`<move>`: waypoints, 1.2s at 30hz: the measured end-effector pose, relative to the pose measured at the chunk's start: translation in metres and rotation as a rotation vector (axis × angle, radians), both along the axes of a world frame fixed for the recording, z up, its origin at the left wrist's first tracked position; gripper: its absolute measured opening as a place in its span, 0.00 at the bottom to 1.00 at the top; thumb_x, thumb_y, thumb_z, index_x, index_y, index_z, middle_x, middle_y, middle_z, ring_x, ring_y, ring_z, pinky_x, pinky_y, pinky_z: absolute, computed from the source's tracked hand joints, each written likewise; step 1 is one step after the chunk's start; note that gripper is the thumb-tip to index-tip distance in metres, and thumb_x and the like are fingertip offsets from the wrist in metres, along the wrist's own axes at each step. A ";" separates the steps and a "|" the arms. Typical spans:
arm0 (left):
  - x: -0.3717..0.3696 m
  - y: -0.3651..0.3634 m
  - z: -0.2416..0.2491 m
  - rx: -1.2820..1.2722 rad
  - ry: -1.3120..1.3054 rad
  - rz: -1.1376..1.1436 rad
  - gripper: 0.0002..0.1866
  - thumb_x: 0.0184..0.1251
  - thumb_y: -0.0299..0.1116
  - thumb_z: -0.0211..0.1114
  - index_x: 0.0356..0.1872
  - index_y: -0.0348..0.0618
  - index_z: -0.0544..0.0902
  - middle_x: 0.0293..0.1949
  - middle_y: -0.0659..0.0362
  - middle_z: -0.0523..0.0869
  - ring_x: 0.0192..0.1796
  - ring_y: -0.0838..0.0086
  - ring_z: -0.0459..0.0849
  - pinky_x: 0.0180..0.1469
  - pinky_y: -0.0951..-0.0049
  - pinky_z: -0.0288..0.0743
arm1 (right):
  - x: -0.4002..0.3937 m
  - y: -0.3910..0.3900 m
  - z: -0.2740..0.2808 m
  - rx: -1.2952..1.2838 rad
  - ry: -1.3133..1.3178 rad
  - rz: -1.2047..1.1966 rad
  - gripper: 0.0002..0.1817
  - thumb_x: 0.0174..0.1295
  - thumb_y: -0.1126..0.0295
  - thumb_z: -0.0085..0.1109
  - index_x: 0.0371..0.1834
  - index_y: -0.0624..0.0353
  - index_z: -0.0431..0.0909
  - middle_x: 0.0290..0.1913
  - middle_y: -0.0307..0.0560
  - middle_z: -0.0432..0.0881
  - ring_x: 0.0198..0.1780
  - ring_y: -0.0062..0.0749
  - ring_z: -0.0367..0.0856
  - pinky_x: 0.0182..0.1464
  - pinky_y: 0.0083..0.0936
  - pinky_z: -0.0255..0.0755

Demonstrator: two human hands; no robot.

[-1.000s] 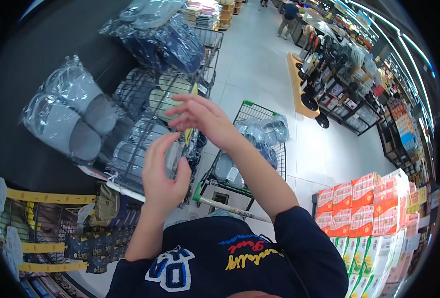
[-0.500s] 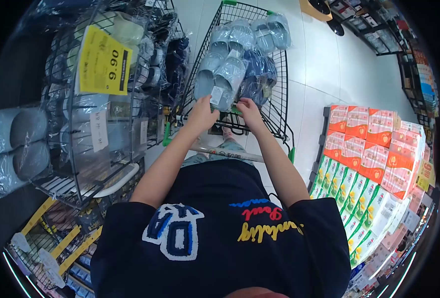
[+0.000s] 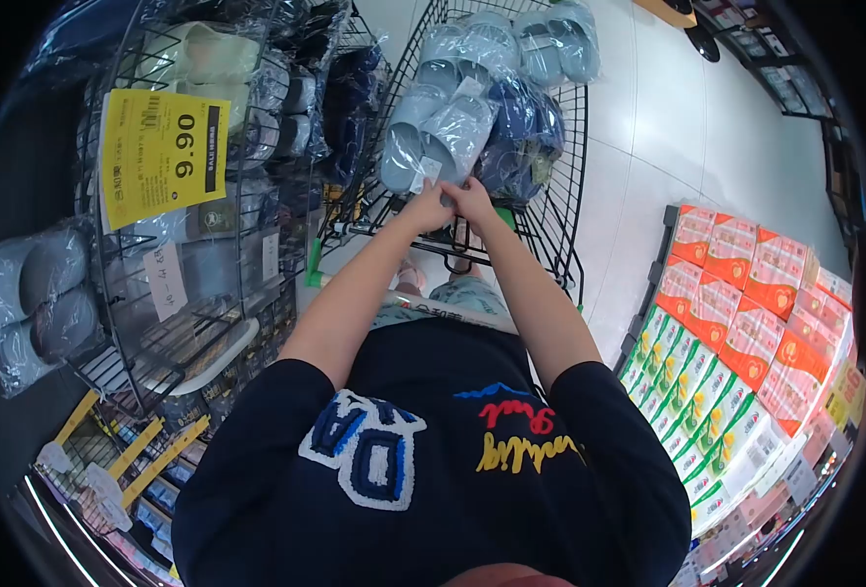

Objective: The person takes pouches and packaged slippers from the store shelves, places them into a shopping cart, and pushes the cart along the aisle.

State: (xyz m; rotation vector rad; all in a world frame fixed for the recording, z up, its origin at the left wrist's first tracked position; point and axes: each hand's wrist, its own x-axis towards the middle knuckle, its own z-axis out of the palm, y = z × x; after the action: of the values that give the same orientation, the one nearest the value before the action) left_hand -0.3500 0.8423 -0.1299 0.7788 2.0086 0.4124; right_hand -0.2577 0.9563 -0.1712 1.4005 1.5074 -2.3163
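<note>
Pairs of slippers in clear plastic bags lie in a black wire shopping cart (image 3: 572, 176) in front of me. My left hand (image 3: 425, 209) and my right hand (image 3: 469, 201) meet at the near end of a bagged pair of light blue slippers (image 3: 438, 137). Fingers of both hands are closed there, pinching the bag's near edge. Close to my left fingertips is a white tag (image 3: 425, 175). Beside this pair sits a bag of dark blue slippers (image 3: 519, 147). Further light blue slippers (image 3: 558, 44) lie towards the cart's far end.
At left stands a wire rack of bagged slippers (image 3: 46, 303) with a yellow price sign (image 3: 166, 157). Stacked tissue packs (image 3: 731, 293) stand at right. The cart's handle (image 3: 453, 311) crosses just before my body, and pale floor tiles (image 3: 638, 127) run along the cart's right side.
My hands have come together at the bag's near end; the right hand moved left towards the left one. The view has shifted, so the cart appears slightly further right.
</note>
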 end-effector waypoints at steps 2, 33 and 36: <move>0.008 -0.003 0.013 0.025 0.029 0.021 0.44 0.60 0.42 0.66 0.78 0.41 0.62 0.78 0.26 0.51 0.69 0.35 0.74 0.71 0.55 0.71 | 0.000 -0.004 0.007 0.033 0.023 -0.038 0.27 0.60 0.58 0.74 0.54 0.66 0.79 0.43 0.45 0.85 0.37 0.30 0.82 0.38 0.28 0.76; -0.006 -0.276 0.503 1.260 0.985 0.754 0.33 0.70 0.34 0.68 0.74 0.44 0.70 0.56 0.51 0.85 0.53 0.56 0.87 0.56 0.62 0.80 | -0.084 -0.049 0.504 0.330 1.349 0.404 0.30 0.78 0.62 0.53 0.78 0.61 0.60 0.71 0.50 0.73 0.70 0.41 0.74 0.72 0.42 0.68; -0.024 -0.327 0.506 1.078 1.281 0.797 0.31 0.66 0.33 0.72 0.69 0.40 0.75 0.53 0.51 0.85 0.55 0.66 0.88 0.53 0.68 0.80 | -0.141 -0.086 0.525 0.264 1.283 0.642 0.23 0.78 0.69 0.53 0.73 0.62 0.67 0.67 0.45 0.77 0.63 0.30 0.77 0.65 0.30 0.70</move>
State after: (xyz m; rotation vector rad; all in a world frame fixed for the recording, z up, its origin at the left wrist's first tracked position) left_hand -0.3740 0.5157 0.3763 0.9086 3.2757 1.9576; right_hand -0.3985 0.8704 0.3534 -0.8122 2.0150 -2.5501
